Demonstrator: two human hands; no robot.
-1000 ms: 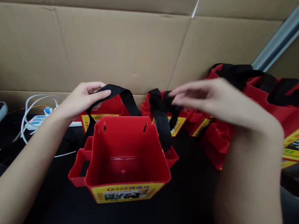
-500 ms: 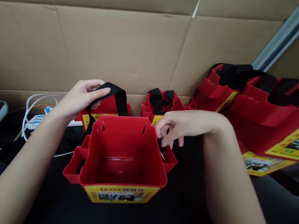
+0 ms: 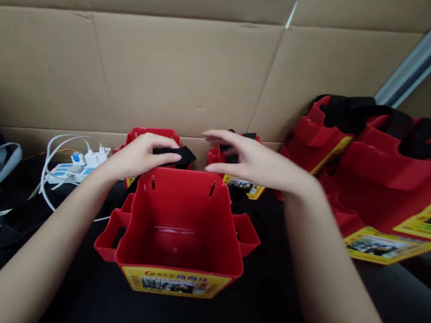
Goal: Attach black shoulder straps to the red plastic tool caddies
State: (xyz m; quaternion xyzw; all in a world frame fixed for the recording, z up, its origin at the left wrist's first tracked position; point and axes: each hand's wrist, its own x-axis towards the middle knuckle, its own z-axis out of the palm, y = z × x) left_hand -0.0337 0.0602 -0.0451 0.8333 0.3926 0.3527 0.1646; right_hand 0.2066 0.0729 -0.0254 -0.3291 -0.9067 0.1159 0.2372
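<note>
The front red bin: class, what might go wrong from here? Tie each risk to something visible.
The black strap is held only by the left hand; the right hand is open, so it might slip free. Neither hand appears to grip the front red bin, so a tug could shift it.

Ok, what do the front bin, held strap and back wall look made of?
Bin: likely moulded plastic, satin; smooth thin walls, highlight inside. Strap: probably fabric webbing, matte; flat, bending band in the left hand. Wall: cardboard, matte brown, creased.
</note>
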